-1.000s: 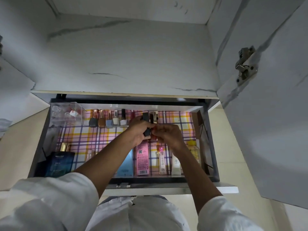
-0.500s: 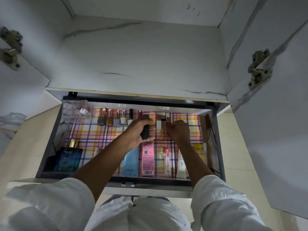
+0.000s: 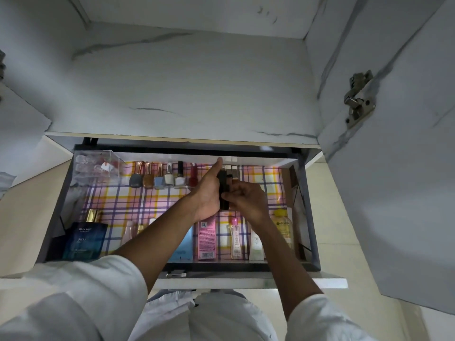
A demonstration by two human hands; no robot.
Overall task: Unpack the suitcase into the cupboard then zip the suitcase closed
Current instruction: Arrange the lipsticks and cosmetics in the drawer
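Over the drawer point(image 3: 309, 217), both hands point(image 3: 209, 193) point(image 3: 248, 203) grip a black tube point(image 3: 223, 193).

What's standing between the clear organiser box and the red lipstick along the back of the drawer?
In the head view, five nail polish bottles stand in a row between the clear organiser box and the red lipstick.

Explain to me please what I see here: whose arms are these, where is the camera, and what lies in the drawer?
There is no machine here. A person wears a camera on the head, so the one picture looks down along their own arms. Below is an open drawer of a cupboard, lined with checked paper. Along its far edge stands a row of nail polish bottles, beside a clear box. Near the front lie a blue perfume, a pink box and a yellow bottle. The left hand grips a black tube, and the right hand pinches it too.
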